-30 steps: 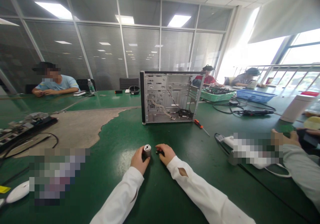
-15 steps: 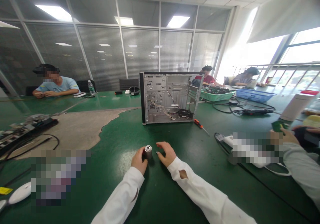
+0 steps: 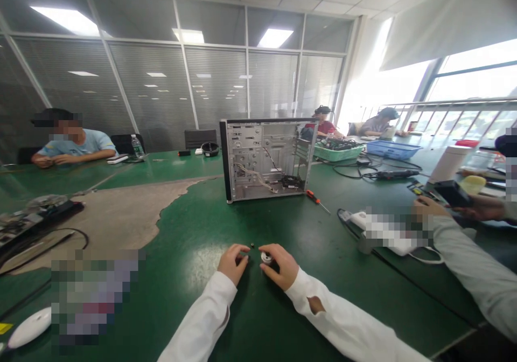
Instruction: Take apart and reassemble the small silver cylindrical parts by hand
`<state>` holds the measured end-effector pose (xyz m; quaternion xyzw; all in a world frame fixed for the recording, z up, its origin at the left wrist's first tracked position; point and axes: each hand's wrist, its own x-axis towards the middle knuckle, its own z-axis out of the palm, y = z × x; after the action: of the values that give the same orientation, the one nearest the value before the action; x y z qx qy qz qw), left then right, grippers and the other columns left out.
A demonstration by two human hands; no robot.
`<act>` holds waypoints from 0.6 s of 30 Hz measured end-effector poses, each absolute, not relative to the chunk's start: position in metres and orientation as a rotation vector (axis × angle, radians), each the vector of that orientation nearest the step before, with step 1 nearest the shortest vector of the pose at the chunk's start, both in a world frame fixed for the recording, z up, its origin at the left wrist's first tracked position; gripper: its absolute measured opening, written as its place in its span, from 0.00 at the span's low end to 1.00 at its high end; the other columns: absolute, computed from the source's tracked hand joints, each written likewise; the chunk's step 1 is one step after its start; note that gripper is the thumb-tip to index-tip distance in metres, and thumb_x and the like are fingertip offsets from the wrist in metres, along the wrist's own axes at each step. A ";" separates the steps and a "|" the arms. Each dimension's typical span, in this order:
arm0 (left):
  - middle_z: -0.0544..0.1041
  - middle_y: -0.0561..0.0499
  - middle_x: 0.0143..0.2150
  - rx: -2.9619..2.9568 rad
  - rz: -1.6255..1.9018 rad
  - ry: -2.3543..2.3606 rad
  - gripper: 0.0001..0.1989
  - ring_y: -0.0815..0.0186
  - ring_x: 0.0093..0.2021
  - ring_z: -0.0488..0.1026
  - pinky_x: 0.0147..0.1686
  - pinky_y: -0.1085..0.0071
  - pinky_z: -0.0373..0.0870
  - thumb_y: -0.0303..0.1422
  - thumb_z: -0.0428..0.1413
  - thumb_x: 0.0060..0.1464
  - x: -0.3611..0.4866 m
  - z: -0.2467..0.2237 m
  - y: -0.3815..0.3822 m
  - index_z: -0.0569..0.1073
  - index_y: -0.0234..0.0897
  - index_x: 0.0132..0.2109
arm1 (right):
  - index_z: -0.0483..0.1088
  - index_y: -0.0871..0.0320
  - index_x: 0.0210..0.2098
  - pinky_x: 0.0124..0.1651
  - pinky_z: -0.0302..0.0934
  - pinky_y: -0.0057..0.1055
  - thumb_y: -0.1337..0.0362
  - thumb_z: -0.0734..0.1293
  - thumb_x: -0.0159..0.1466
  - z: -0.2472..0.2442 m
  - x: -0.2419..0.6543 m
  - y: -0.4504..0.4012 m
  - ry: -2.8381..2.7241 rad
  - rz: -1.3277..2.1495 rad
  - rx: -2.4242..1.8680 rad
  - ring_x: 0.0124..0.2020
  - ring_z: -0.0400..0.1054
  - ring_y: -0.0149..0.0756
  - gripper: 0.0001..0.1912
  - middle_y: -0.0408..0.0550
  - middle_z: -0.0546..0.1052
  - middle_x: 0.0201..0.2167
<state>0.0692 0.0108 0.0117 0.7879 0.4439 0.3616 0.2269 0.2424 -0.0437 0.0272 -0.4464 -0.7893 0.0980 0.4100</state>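
A small silver cylinder [image 3: 265, 257] with dark spots on its top is between the thumb and fingers of my right hand [image 3: 283, 267], low over the green table [image 3: 194, 216]. To the left, my left hand [image 3: 233, 265] holds nothing visible, its thumb and fingers curved and apart. A tiny brassy piece [image 3: 252, 245] shows between the two hands, too small to name. Beyond them stands an opened computer case [image 3: 269, 160], with loose wires inside. An orange-handled screwdriver [image 3: 313, 196] lies at the case's right corner.
At right are a white power strip [image 3: 396, 235], a co-worker's sleeve [image 3: 456, 265], and a white bottle [image 3: 448, 164]. Green [image 3: 339, 154] and blue [image 3: 393, 149] baskets stand farther back. Electronic parts [image 3: 40, 214] and cables lie left. Other people sit around the table.
The silver cylinder has passed from my left hand to my right. My left fingers have come off it. The tiny piece now shows between my hands. The view has turned slightly right.
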 end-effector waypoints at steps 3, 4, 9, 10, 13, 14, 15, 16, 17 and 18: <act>0.71 0.52 0.32 2.129 1.005 1.216 0.09 0.71 0.27 0.69 0.31 0.72 0.67 0.25 0.49 0.42 0.068 0.007 0.014 0.69 0.36 0.33 | 0.60 0.58 0.44 0.42 0.58 0.34 0.65 0.59 0.55 0.029 0.276 -0.072 -1.987 0.162 -1.237 0.39 0.61 0.35 0.17 0.50 0.69 0.37; 0.72 0.51 0.33 2.112 1.008 1.206 0.09 0.71 0.28 0.70 0.32 0.72 0.67 0.25 0.48 0.42 0.068 0.006 0.015 0.69 0.36 0.33 | 0.60 0.58 0.44 0.43 0.58 0.35 0.64 0.58 0.55 0.026 0.290 -0.081 -1.973 0.111 -1.299 0.39 0.62 0.35 0.16 0.50 0.69 0.36; 0.72 0.51 0.33 2.055 1.013 1.175 0.10 0.70 0.29 0.70 0.32 0.72 0.68 0.24 0.48 0.41 0.068 0.005 0.018 0.70 0.37 0.33 | 0.60 0.56 0.44 0.39 0.60 0.35 0.56 0.58 0.54 -0.001 0.374 -0.120 -1.676 -0.173 -1.705 0.37 0.65 0.38 0.19 0.50 0.69 0.37; 0.72 0.52 0.33 2.041 1.020 1.172 0.10 0.70 0.29 0.70 0.33 0.72 0.68 0.24 0.48 0.41 0.068 0.005 0.018 0.70 0.37 0.33 | 0.60 0.56 0.44 0.38 0.61 0.34 0.54 0.58 0.54 -0.007 0.391 -0.126 -1.562 -0.241 -1.773 0.37 0.65 0.38 0.20 0.50 0.69 0.37; 0.72 0.52 0.33 2.025 1.028 1.142 0.10 0.70 0.29 0.70 0.33 0.72 0.68 0.24 0.48 0.41 0.069 0.004 0.020 0.70 0.37 0.33 | 0.60 0.57 0.43 0.36 0.61 0.34 0.51 0.58 0.51 -0.020 0.436 -0.136 -1.332 -0.418 -1.906 0.36 0.65 0.39 0.23 0.50 0.68 0.38; 0.72 0.51 0.33 2.028 1.023 1.132 0.10 0.70 0.30 0.70 0.33 0.72 0.68 0.24 0.48 0.41 0.069 0.003 0.020 0.70 0.37 0.33 | 0.60 0.58 0.42 0.36 0.61 0.34 0.50 0.58 0.51 -0.022 0.448 -0.137 -1.294 -0.469 -1.938 0.36 0.65 0.40 0.24 0.50 0.68 0.37; 0.72 0.51 0.33 2.031 1.015 1.128 0.11 0.69 0.30 0.70 0.33 0.72 0.68 0.24 0.48 0.41 0.069 0.003 0.021 0.70 0.37 0.33 | 0.59 0.59 0.42 0.36 0.60 0.35 0.50 0.58 0.50 -0.023 0.458 -0.138 -1.264 -0.523 -1.961 0.36 0.64 0.41 0.25 0.51 0.68 0.37; 0.72 0.51 0.33 2.031 1.007 1.129 0.11 0.69 0.30 0.71 0.33 0.72 0.68 0.23 0.48 0.40 0.069 0.002 0.022 0.70 0.37 0.33 | 0.59 0.60 0.43 0.37 0.60 0.37 0.50 0.58 0.50 -0.023 0.465 -0.138 -1.234 -0.582 -1.970 0.37 0.63 0.43 0.25 0.52 0.67 0.36; 0.73 0.51 0.32 2.028 1.003 1.137 0.12 0.69 0.30 0.71 0.33 0.72 0.68 0.23 0.48 0.40 0.068 0.002 0.022 0.70 0.36 0.33 | 0.58 0.62 0.43 0.39 0.59 0.39 0.51 0.58 0.51 -0.021 0.469 -0.138 -1.214 -0.638 -1.965 0.39 0.62 0.45 0.26 0.54 0.66 0.37; 0.73 0.51 0.32 2.025 1.000 1.146 0.12 0.69 0.30 0.71 0.33 0.72 0.69 0.23 0.48 0.39 0.068 0.001 0.022 0.70 0.36 0.33 | 0.58 0.63 0.44 0.41 0.57 0.42 0.53 0.58 0.51 -0.019 0.469 -0.137 -1.195 -0.695 -1.942 0.41 0.60 0.46 0.26 0.57 0.65 0.39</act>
<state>0.0684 0.0222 0.0013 0.7628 0.4316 0.3767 0.3000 0.4691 -0.1373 -0.0186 -0.7568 -0.4657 -0.2710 0.3700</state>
